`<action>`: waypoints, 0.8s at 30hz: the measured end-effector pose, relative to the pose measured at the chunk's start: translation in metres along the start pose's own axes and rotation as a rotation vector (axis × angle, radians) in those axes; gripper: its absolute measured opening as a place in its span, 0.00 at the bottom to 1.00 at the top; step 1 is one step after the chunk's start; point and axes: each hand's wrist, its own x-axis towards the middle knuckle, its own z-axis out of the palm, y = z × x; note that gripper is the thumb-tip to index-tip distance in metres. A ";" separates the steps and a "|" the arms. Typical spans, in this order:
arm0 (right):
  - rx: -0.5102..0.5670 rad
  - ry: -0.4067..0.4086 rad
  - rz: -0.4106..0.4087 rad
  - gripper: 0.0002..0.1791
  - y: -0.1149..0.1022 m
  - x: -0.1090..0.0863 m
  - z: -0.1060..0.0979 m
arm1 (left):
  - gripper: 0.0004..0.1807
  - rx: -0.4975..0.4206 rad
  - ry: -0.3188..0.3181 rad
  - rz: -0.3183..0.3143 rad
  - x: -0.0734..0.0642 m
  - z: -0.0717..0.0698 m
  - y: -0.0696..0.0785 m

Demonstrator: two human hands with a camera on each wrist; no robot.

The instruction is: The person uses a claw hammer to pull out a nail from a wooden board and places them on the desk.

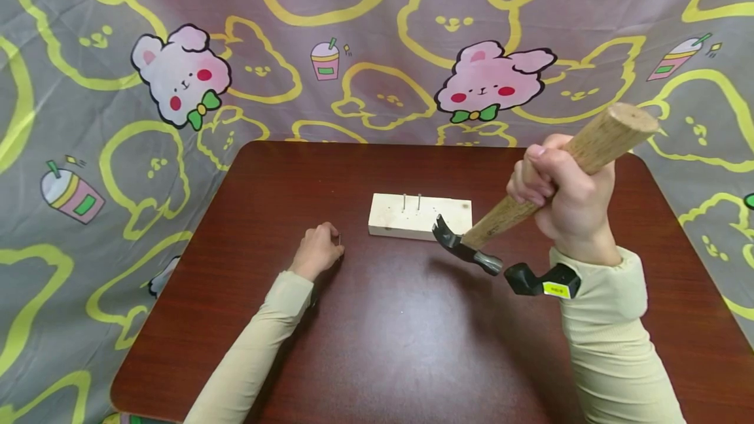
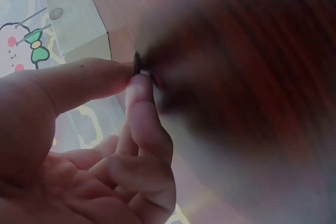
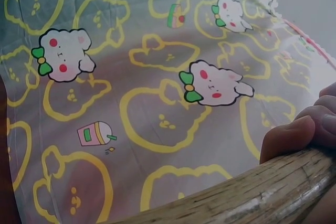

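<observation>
My right hand [image 1: 574, 198] grips the wooden handle of a claw hammer [image 1: 501, 220], raised over the table with its metal head tilted down near the front right of a pale wood block [image 1: 391, 220]. Two nails stand upright in the block, a left nail [image 1: 404, 203] and a right nail [image 1: 419, 202]. Low over the table, left of the block, my left hand [image 1: 316, 252] pinches a nail [image 2: 137, 62] between thumb and forefinger. In the right wrist view, part of the hammer handle crosses the lower right corner; the hammer head is out of that view.
The reddish-brown table [image 1: 377, 319] has rounded corners. Printed cloth [image 1: 383, 38] with cartoon rabbits and drinks hangs behind the table and along both sides. Several small holes or marks dot the block's top. A black wrist camera [image 1: 542, 280] sticks out from the right cuff.
</observation>
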 end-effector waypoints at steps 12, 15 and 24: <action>-0.017 -0.007 -0.006 0.18 0.001 0.000 -0.002 | 0.22 -0.005 -0.024 -0.027 0.001 0.000 -0.001; -0.015 -0.006 -0.003 0.18 0.001 0.000 -0.002 | 0.23 -0.007 -0.019 -0.027 0.002 0.000 -0.002; -0.013 0.008 -0.007 0.18 0.002 0.001 -0.003 | 0.26 -0.018 -0.009 -0.032 0.003 0.000 -0.005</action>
